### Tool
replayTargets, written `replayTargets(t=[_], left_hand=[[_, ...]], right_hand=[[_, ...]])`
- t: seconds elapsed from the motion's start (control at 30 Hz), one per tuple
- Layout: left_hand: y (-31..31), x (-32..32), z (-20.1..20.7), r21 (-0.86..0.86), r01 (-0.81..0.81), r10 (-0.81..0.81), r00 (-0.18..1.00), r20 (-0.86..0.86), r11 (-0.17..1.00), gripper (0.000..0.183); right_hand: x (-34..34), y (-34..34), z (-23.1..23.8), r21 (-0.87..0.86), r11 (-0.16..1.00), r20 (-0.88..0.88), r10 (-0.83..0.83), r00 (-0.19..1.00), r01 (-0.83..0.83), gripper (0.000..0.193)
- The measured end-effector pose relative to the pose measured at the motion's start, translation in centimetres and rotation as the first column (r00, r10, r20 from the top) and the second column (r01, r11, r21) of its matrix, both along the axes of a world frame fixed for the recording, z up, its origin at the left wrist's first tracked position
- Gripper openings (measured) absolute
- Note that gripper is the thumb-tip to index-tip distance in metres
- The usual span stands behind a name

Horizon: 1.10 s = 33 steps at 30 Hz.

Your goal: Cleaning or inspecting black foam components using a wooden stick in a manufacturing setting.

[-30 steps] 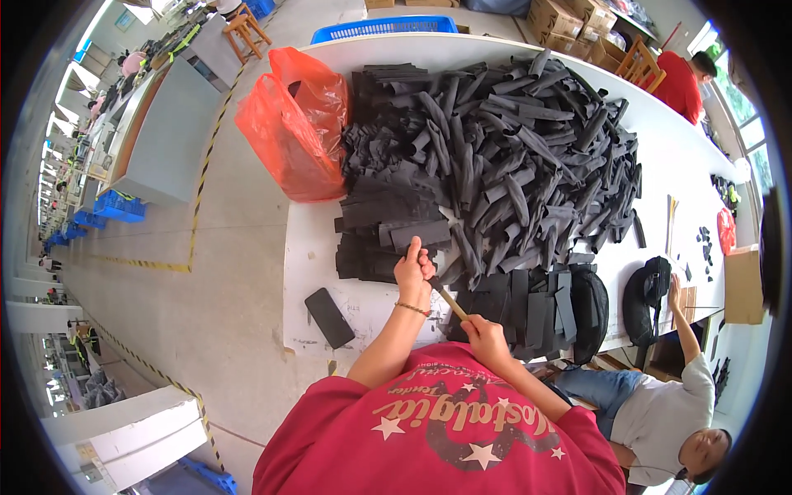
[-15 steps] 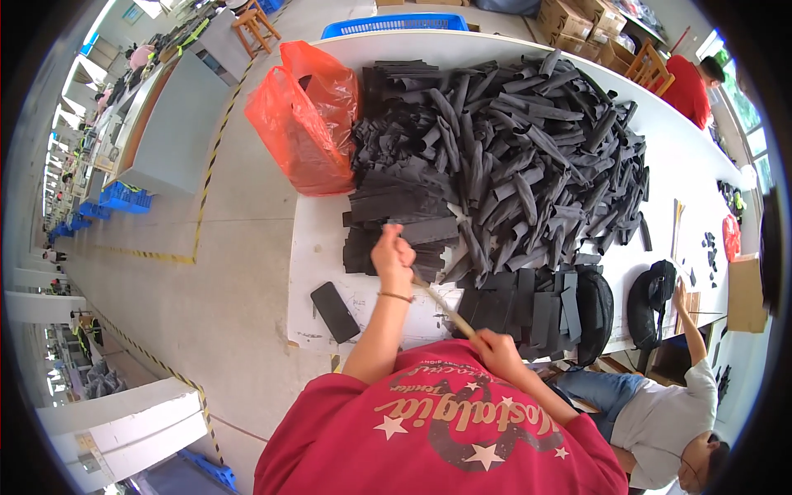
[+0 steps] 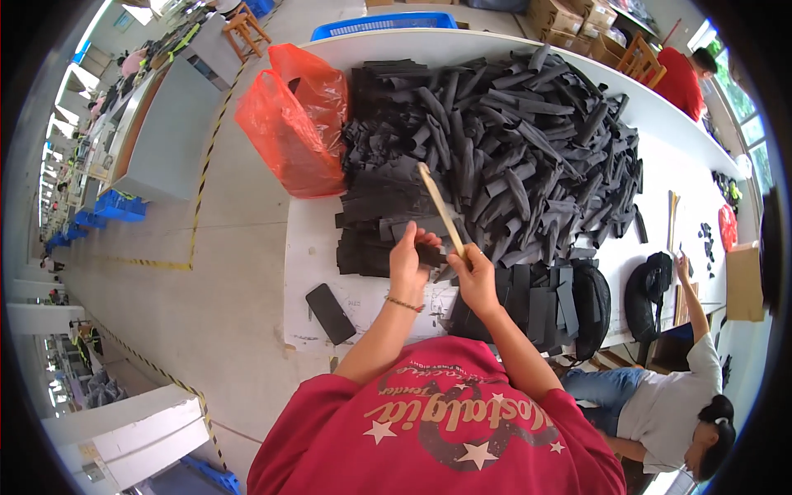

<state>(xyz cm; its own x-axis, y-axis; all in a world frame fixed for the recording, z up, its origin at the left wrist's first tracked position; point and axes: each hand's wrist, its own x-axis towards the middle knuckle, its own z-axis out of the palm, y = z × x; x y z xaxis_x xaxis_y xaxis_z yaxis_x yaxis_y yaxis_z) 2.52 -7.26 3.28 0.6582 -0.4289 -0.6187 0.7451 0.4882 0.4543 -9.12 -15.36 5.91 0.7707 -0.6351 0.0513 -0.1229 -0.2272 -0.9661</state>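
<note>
My right hand grips the lower end of a pale, flat wooden stick, which slants up and left over the table. Beside it on the left is my left hand, thumb up and fingers curled around a black fabric piece, partly hidden by the fingers. Flat black strips lie stacked under and left of this hand. Beyond the hands rises a big heap of rolled black fabric tubes.
A red plastic bag stands at the table's left edge, a black phone nearer me. On the right are more black strips, black mesh bags and a seated co-worker reaching onto the table. A blue basket sits behind.
My right hand has moved forward and left with the stick. The stick's far end has come out of my left hand and now points up. My left fingers have loosened.
</note>
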Motion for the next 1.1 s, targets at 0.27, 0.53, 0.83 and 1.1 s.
replayTargets(t=[0.27,0.53,0.83,1.1], left_hand=[[0.3,-1.8,2.4,0.254,0.782,-0.771,0.399,0.496,0.568,0.026],[-0.8,-6.3,3.0,0.278,0.674,-0.707,0.519,0.482,0.684,0.032],[1.7,-5.7,-2.3,0.674,0.498,-0.837,0.292,0.462,0.546,0.016],[-4.9,6.3,-6.7,0.771,-0.437,-0.879,-0.115,0.464,0.464,0.016]], right_hand=[[-0.4,-3.4,-0.2,-0.415,0.9,0.001,0.148,0.989,-0.134,0.01],[2.0,-7.4,2.3,-0.321,0.893,0.048,-0.318,0.947,0.316,0.01],[2.5,-22.0,3.6,-0.161,0.893,-0.04,-0.432,0.901,0.421,0.021],[-1.0,-21.1,1.2,-0.506,0.833,-0.309,-0.418,0.854,0.224,0.035]])
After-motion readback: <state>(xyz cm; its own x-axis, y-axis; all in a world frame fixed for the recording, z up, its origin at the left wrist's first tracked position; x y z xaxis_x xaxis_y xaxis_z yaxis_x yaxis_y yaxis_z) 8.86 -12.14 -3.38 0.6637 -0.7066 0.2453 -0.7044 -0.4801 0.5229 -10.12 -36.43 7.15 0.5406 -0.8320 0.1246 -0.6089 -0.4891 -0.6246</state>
